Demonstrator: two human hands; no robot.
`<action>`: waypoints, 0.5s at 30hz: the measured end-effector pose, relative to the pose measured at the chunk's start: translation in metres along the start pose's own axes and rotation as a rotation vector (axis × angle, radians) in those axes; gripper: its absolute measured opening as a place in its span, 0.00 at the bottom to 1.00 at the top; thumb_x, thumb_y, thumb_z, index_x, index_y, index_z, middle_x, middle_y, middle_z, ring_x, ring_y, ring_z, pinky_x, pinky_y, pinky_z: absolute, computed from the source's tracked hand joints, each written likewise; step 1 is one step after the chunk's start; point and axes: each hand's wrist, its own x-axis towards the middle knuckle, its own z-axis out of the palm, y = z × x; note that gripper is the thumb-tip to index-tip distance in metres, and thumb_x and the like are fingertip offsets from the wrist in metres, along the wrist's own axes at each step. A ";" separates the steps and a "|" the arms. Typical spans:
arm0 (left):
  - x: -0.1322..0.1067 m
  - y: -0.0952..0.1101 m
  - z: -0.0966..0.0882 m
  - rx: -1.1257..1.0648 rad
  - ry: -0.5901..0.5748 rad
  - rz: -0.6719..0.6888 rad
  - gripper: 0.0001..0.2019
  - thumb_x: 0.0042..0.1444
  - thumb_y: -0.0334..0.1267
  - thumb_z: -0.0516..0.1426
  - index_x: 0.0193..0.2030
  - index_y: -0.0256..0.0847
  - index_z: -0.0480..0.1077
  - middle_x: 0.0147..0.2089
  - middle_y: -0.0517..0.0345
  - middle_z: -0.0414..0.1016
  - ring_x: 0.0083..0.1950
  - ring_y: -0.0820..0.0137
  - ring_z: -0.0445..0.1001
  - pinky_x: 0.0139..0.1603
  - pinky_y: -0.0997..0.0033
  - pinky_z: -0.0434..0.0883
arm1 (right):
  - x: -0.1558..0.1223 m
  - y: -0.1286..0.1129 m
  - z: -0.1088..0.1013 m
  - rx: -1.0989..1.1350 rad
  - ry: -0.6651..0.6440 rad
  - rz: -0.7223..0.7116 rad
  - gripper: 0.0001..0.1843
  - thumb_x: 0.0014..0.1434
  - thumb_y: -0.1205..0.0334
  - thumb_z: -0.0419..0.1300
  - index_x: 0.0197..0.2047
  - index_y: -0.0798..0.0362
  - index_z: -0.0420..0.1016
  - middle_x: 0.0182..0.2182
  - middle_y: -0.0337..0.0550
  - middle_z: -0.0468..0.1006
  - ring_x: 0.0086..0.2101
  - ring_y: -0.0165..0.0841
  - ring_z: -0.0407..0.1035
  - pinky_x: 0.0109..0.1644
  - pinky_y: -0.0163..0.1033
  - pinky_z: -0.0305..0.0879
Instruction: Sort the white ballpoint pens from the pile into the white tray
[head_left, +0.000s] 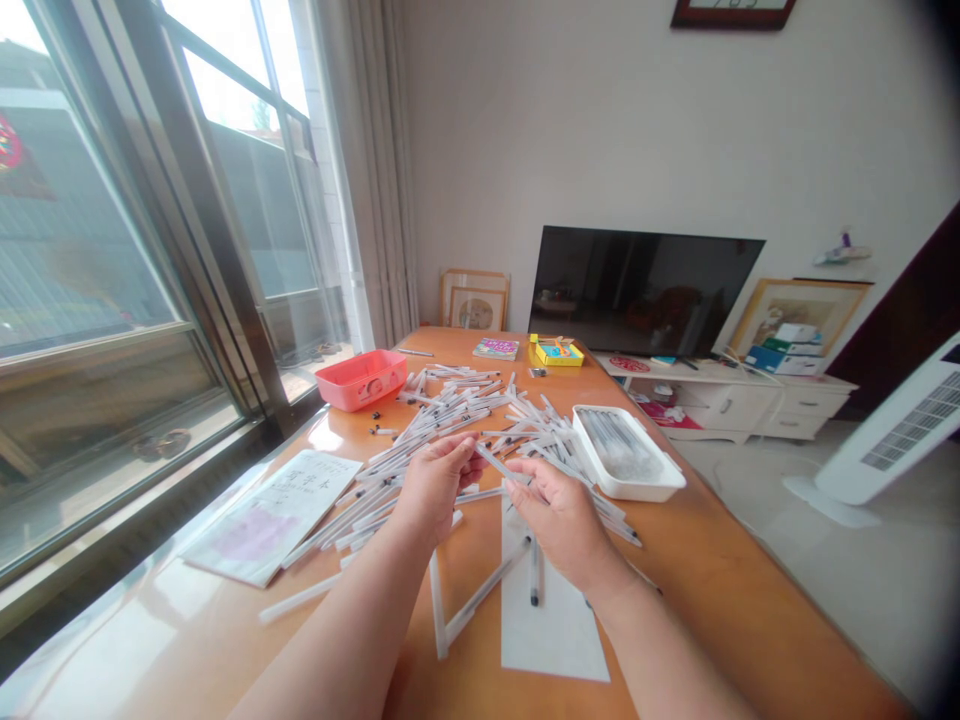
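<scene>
Between both hands, above the table, is a translucent white pen barrel (495, 462). My left hand (442, 480) pinches its far left end, while my right hand (551, 505) grips its near right end between thumb and fingers. Beneath my right hand lies a white paper sheet (555, 630), and a pen with a dark tip (535, 572) rests on it. Many loose white pen parts (442, 420) are heaped on the table beyond and to the left of the hands. Right of the heap, a white tray (645, 490) holds a row of pens.
A red plastic basket (360, 385) stands at the left, behind a notebook (274, 510). Small black caps (377, 415) lie near the basket. At the far end of the wooden table (705, 580) are a booklet (495, 348) and a yellow box (559, 352).
</scene>
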 end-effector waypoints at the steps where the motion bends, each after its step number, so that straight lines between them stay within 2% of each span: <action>1: -0.001 0.000 0.001 0.005 0.001 0.006 0.17 0.51 0.41 0.67 0.46 0.33 0.78 0.34 0.51 0.79 0.34 0.71 0.77 0.38 0.73 0.74 | -0.001 0.000 0.001 -0.006 -0.004 -0.013 0.16 0.63 0.53 0.59 0.51 0.50 0.76 0.26 0.36 0.74 0.25 0.30 0.65 0.29 0.35 0.60; 3: -0.004 0.000 0.002 0.010 0.000 0.016 0.18 0.51 0.42 0.68 0.46 0.33 0.78 0.35 0.50 0.79 0.34 0.71 0.77 0.38 0.71 0.74 | -0.002 -0.001 0.003 -0.023 0.007 -0.043 0.16 0.63 0.54 0.58 0.51 0.50 0.77 0.31 0.40 0.79 0.29 0.33 0.70 0.31 0.35 0.64; 7: -0.007 0.000 0.004 0.007 0.002 0.038 0.19 0.48 0.43 0.69 0.43 0.33 0.78 0.34 0.51 0.79 0.34 0.71 0.76 0.39 0.71 0.73 | -0.003 -0.002 0.004 -0.078 0.032 -0.082 0.17 0.63 0.56 0.57 0.52 0.51 0.78 0.36 0.45 0.82 0.33 0.36 0.75 0.34 0.36 0.68; 12: -0.010 0.001 0.006 -0.016 0.004 0.043 0.18 0.46 0.43 0.70 0.41 0.33 0.78 0.32 0.53 0.78 0.33 0.72 0.75 0.39 0.71 0.73 | -0.003 -0.003 0.004 -0.113 0.052 -0.091 0.15 0.63 0.57 0.58 0.50 0.51 0.79 0.38 0.45 0.83 0.37 0.38 0.76 0.40 0.38 0.70; 15: -0.011 0.002 0.007 -0.004 0.005 0.035 0.18 0.46 0.43 0.71 0.40 0.33 0.78 0.31 0.53 0.78 0.33 0.72 0.75 0.38 0.71 0.73 | -0.003 -0.005 0.002 -0.114 0.058 -0.087 0.14 0.63 0.58 0.58 0.49 0.50 0.79 0.37 0.44 0.83 0.36 0.37 0.76 0.42 0.39 0.70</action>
